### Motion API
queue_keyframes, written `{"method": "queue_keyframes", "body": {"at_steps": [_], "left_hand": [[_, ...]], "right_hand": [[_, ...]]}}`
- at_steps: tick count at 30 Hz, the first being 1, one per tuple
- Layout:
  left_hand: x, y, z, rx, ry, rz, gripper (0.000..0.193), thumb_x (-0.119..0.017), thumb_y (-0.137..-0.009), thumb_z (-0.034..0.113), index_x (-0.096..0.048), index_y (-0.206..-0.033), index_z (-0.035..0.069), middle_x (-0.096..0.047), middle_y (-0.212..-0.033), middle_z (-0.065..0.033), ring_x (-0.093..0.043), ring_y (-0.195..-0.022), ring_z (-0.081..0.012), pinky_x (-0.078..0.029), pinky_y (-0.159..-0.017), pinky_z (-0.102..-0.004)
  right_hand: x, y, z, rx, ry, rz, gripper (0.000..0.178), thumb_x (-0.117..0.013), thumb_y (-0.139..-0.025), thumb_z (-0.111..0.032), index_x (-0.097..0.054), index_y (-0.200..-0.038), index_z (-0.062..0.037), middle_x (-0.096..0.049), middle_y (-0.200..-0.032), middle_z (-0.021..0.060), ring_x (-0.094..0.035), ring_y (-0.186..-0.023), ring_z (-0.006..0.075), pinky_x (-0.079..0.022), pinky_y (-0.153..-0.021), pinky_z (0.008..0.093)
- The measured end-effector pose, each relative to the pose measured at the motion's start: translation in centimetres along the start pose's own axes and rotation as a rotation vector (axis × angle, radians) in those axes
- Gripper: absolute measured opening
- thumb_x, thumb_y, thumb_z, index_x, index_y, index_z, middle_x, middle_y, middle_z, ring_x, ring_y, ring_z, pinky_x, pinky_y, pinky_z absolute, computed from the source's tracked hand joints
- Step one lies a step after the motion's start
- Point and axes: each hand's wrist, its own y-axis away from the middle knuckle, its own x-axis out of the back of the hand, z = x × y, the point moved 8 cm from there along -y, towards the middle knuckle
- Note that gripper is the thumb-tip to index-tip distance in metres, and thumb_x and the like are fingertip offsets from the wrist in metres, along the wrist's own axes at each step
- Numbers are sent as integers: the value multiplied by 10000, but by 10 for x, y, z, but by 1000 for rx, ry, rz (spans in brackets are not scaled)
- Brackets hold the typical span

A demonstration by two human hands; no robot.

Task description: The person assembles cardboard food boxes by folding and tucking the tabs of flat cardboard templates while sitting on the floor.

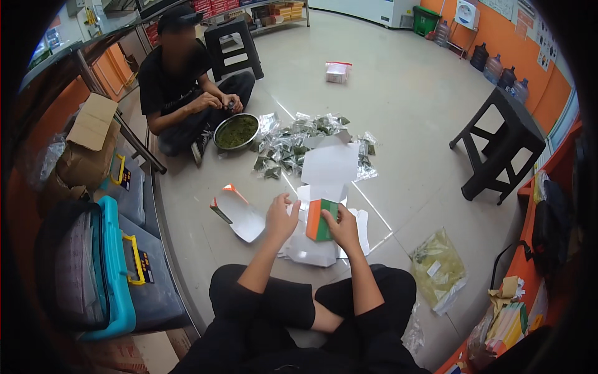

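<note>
My right hand (344,229) grips an orange-and-green cardboard panel (315,219), its thumb lying on the green part. The panel lies against unfolded white cardboard; whether they are one piece I cannot tell. A large white flap (330,165) rises beyond it. To the left, my left hand (283,218) is open, fingers curved and apart, beside the cardboard and holding nothing I can see. Farther left, a curled carton piece (240,215), white inside with an orange edge, rests on the floor. Beyond the flap lie several clear packets (286,146) with dark green contents.
A co-worker (187,87) sits cross-legged at far left, hands together beside a metal bowl (237,132) of green matter. Black stools (501,140) stand around. At right lies a yellowish plastic bag (438,269); at left are lidded bins (152,280). A small packaged bundle (338,72) sits farther off.
</note>
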Motion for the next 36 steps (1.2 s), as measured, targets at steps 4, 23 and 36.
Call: {"method": "queue_keyframes", "body": {"at_steps": [4,23,36], "left_hand": [[12,7,38,-46,129,-132,412,-616,-851,232,-461,-1166,16,-571,-927,-89,-570,-785,-184,-475,-708,-296],[0,37,118,-688,152,-258,297,-614,-689,-47,-637,-947,97,-609,-998,-23,-550,-809,-192,-432,-784,-325],[33,24,116,-568,-196,265,201,-690,-672,49,-688,-849,143,-613,-764,5,-551,-801,-189,-407,-707,-335]], "right_hand": [[11,0,7,-126,27,63,270,-623,-850,-222,-633,-971,18,-670,-837,124,-636,-727,153,-490,-621,288],[3,1,23,-350,-381,-206,426,-469,-941,-389,-622,-1033,-2,-625,-858,43,-542,-748,84,-428,-673,221],[32,24,-104,205,38,-107,473,-685,-749,-161,-534,-1180,-36,-610,-996,111,-583,-879,213,-460,-752,309]]}}
